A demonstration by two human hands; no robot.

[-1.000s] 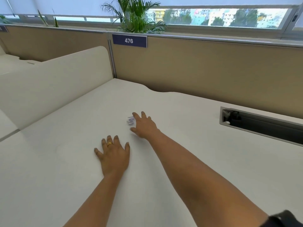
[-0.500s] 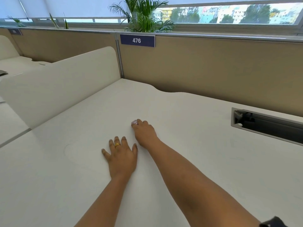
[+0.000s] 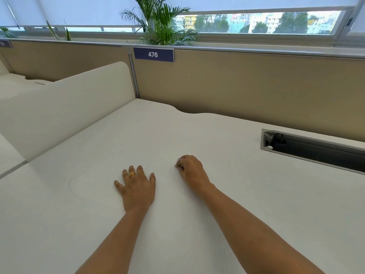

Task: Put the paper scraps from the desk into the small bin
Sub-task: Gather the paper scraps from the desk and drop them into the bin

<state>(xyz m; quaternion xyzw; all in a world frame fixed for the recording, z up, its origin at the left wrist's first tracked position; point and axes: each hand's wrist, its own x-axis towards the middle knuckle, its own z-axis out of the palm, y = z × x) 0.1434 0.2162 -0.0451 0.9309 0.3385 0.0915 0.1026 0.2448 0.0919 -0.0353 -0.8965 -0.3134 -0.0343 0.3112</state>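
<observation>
Right grip (image 3: 190,171) curls round crumpled paper scrap (image 3: 179,159) on smooth white desk (image 3: 227,155).

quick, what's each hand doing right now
Left hand: open, flat on the desk.
Right hand: curled round a paper scrap, mostly hidden.

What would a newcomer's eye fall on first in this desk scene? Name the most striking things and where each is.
On the white desk the left hand lies flat, a gold ring on it, while the right hand beside it curls round a paper scrap, barely showing. Behind, a blue 476 sign sits on the beige partition, with a palm plant at the window beyond.
</observation>
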